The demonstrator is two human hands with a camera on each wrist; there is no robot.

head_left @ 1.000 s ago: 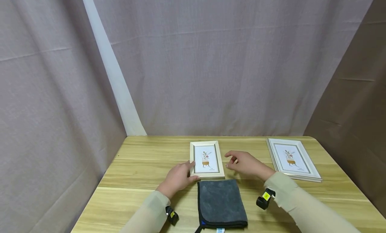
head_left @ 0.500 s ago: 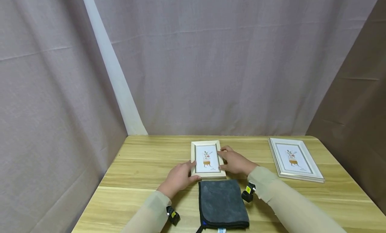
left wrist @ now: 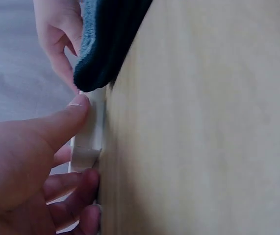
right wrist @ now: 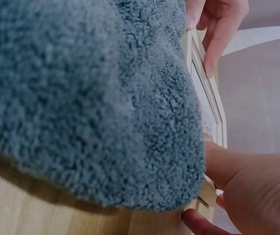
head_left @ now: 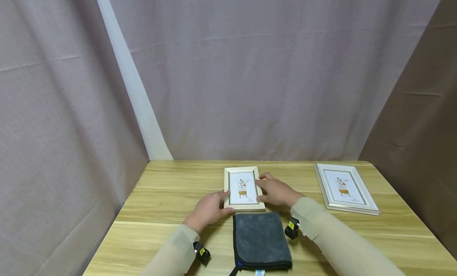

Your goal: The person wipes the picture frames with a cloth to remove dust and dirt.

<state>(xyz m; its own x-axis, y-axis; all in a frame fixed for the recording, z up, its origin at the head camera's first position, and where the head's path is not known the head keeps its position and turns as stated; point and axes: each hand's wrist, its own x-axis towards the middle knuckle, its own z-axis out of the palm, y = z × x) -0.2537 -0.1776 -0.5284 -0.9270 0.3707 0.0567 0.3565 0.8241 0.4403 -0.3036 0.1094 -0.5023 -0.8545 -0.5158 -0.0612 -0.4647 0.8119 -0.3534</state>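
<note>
A cream picture frame (head_left: 244,188) with a print of a plant on a stool lies face up on the table. My left hand (head_left: 208,209) grips its lower left corner, thumb on the near edge and fingers at the left side. In the left wrist view, the fingers curl in beside the frame's edge (left wrist: 91,129). From the other side, my right hand (head_left: 277,191) holds the right edge, with finger and thumb overlapping the border. A folded dark grey cloth (head_left: 262,240) lies just in front of the frame and covers much of the right wrist view.
Toward the right of the wooden table (head_left: 160,228), white picture frames (head_left: 347,189) lie stacked, the top one bearing a similar print. Grey-mauve curtain (head_left: 250,89) hangs behind the table's far edge, and brown curtain (head_left: 421,149) at the right.
My right hand has come left from beside the cream picture frame and taken hold of its right edge. The left hand keeps its grip, and the frame lies in about the same place.
</note>
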